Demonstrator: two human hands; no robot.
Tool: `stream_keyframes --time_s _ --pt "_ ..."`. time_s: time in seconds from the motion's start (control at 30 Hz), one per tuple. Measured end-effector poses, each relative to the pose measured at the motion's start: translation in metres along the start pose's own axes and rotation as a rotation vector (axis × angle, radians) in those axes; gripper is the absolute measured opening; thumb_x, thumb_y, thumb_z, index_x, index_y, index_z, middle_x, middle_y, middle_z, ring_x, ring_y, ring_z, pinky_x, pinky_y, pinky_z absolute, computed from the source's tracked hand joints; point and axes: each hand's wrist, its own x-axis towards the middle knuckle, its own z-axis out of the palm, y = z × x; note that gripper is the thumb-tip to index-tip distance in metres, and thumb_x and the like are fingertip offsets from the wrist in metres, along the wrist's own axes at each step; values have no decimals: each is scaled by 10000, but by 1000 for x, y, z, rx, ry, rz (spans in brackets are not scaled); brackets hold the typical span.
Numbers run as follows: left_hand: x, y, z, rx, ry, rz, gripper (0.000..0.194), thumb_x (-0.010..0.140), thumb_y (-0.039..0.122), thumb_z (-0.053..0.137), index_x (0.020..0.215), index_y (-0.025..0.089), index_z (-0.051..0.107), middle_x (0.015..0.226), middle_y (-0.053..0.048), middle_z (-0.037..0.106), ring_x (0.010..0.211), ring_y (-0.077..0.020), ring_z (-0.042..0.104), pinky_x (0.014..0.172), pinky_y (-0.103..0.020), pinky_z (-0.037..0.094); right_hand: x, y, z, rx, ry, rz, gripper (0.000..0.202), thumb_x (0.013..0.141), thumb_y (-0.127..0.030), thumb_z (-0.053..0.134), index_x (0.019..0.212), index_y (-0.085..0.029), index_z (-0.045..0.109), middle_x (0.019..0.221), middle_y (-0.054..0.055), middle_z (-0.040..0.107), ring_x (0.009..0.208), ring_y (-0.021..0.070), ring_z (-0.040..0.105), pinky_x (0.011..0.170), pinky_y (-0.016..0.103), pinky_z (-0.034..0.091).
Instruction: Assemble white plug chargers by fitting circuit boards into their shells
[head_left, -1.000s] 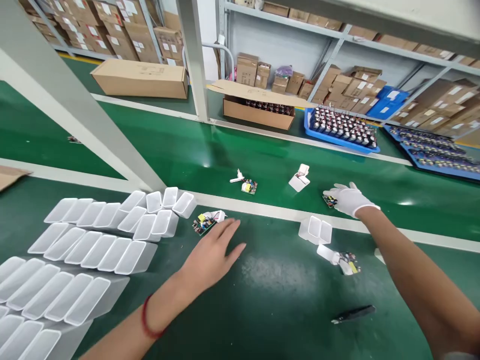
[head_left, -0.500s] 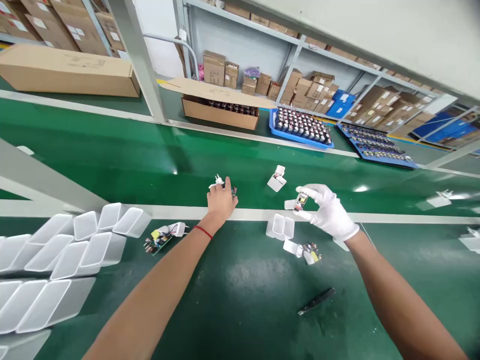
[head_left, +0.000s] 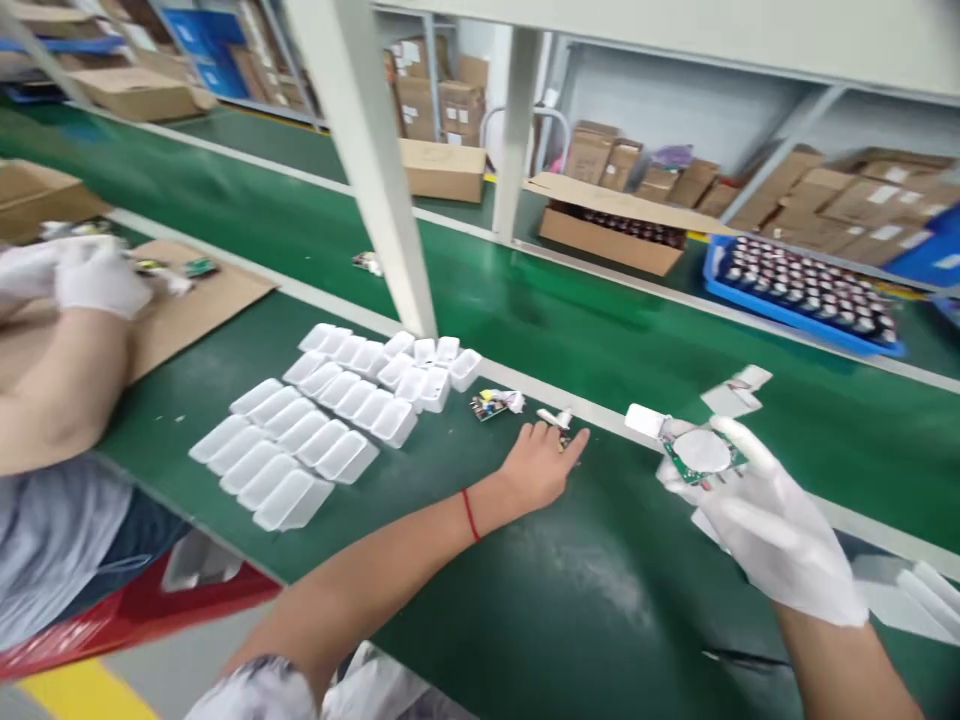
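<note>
My left hand [head_left: 536,465], bare with a red cord on the wrist, is at the bench's far edge. Its fingers are curled over a small circuit board [head_left: 564,440], mostly covered, while the index finger sticks out. A white plug [head_left: 555,418] lies just beyond those fingers. Left of it rests another circuit board [head_left: 489,404] with a white plug end. My right hand [head_left: 772,510], in a white glove, grips a green circuit board [head_left: 703,455] with a white oval patch facing up. Beside that board is a white plastic piece [head_left: 645,420]; I cannot tell if they are joined.
Rows of white plastic cases [head_left: 300,430] stand left on the bench. White case parts [head_left: 739,390] lie on the green belt [head_left: 615,350]. A dark tool [head_left: 746,658] is near the front. At far left, a co-worker's gloved hands [head_left: 97,275] work over cardboard. A post [head_left: 367,170] rises mid-left.
The view has swung left, bringing the co-worker in. My left hand has drawn the small board from the belt onto the bench. The board in my right hand now shows its green face.
</note>
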Motion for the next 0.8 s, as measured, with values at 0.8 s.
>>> stream_keyframes --time_s 0.8 --pt "-132 -90 -57 262 299 -373 307 945 167 440 800 84 697 1084 -222 606 1198 -438 476 919 -573 450 -22 11 98 -35 -74 -152 613 875 -385 626 1429 -476 379 1007 31 620 906 235 622 819 463 559"
